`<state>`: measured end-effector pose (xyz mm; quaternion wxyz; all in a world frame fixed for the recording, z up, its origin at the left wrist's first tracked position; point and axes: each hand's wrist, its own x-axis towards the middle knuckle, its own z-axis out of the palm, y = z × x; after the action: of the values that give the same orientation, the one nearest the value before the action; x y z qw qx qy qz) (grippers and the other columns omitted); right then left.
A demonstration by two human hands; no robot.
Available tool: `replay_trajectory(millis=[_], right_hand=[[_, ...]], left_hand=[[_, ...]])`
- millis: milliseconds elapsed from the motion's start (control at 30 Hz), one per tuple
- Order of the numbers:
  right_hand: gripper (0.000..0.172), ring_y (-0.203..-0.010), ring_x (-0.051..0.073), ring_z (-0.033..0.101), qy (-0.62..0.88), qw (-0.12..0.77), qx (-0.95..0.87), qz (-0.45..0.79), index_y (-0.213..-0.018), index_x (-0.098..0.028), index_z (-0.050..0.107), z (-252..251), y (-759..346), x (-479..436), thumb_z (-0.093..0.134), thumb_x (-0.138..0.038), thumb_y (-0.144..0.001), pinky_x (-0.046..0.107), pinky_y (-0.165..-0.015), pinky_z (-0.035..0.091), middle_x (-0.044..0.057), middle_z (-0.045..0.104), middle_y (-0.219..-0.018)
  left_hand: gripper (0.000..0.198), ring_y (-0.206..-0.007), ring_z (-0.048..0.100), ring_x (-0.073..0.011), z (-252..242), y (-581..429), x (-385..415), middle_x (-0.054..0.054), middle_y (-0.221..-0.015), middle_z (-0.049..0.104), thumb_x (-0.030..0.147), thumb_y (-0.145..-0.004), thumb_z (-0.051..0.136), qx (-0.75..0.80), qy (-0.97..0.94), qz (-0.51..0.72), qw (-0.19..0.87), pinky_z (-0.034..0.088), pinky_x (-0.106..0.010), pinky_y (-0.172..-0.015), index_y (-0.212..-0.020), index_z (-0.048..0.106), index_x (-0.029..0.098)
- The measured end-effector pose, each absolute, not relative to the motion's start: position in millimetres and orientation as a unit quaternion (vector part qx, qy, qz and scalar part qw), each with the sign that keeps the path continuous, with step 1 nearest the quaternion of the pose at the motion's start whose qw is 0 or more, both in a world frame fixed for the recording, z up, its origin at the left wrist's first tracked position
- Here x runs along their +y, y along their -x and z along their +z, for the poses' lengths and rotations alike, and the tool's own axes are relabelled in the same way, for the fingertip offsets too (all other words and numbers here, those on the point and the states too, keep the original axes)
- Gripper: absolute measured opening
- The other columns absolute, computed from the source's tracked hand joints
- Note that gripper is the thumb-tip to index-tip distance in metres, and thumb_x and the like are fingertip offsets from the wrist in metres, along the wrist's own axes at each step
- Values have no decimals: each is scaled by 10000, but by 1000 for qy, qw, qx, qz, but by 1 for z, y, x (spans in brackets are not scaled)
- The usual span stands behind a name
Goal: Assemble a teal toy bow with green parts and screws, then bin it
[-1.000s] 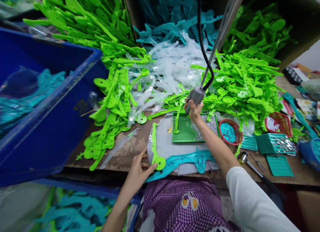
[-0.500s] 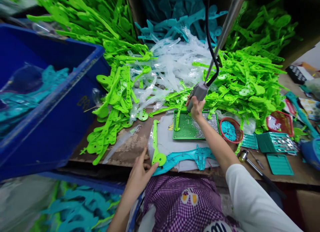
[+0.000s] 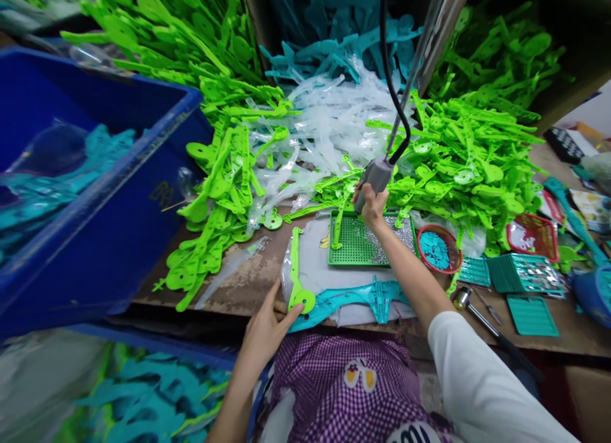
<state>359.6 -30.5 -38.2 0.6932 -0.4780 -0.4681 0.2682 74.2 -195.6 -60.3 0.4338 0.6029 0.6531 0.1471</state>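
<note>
My right hand (image 3: 373,204) is wrapped around a grey electric screwdriver (image 3: 379,174), its tip hidden, above a green basket tray (image 3: 353,246) partly filled with small silvery screws (image 3: 382,249). My left hand (image 3: 268,325) grips the near end of a lime-green plastic arm (image 3: 295,265), thumb on its round disc and fingers along the left side. A clear plastic piece (image 3: 287,271) shows beside that arm. The disc end meets a long teal plastic part (image 3: 351,298), lying on a pale sheet (image 3: 312,252) at the table's near edge.
Piles of lime-green parts (image 3: 477,169) and clear parts (image 3: 329,125) cover the back. A deep blue bin (image 3: 167,144) stands left. Right are a red basket of teal pieces (image 3: 436,251), teal trays (image 3: 532,316) and a hammer (image 3: 484,322). The screwdriver's black cable (image 3: 387,67) hangs overhead.
My right hand and the screwdriver have shifted slightly left, still above the tray. My left hand stays on the lime-green arm. The view has moved a little.
</note>
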Motion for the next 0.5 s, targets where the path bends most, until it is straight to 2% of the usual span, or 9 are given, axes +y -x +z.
replay_trajectory(millis=[133, 300, 400, 500], right_hand=[[513, -400, 107, 511, 487, 692, -470, 252, -761, -204, 598, -32, -360, -29, 526, -712, -746, 259, -424, 418, -49, 518, -493], [639, -389, 105, 503, 470, 720, -458, 227, -804, -220, 595, 5, -355, -49, 411, -827, -732, 255, -408, 416, -55, 448, -508], [656, -376, 108, 479, 407, 737, -461, 278, -802, -231, 580, 23, -329, -80, 411, -859, -712, 252, -389, 407, -58, 418, -496], [661, -394, 120, 485, 359, 694, -493, 382, -750, -232, 577, 18, -285, -110, 474, -877, -652, 269, -419, 449, -48, 447, -485]], left_hand=[[932, -590, 631, -196, -59, -78, -199, 26, -686, 647, 637, -704, 599, 659, -589, 172, 435, 482, -306, -602, -1446, 403, 108], [877, -563, 579, -168, -64, -84, -204, 49, -645, 583, 603, -672, 636, 670, -558, 208, 443, 476, -290, -592, -1392, 487, 125], [860, -569, 564, -156, -69, -86, -206, 47, -656, 570, 586, -663, 656, 672, -538, 229, 455, 469, -282, -600, -1377, 511, 129], [830, -585, 567, -158, -72, -86, -206, 42, -665, 581, 570, -669, 673, 674, -535, 232, 454, 463, -277, -604, -1367, 528, 146]])
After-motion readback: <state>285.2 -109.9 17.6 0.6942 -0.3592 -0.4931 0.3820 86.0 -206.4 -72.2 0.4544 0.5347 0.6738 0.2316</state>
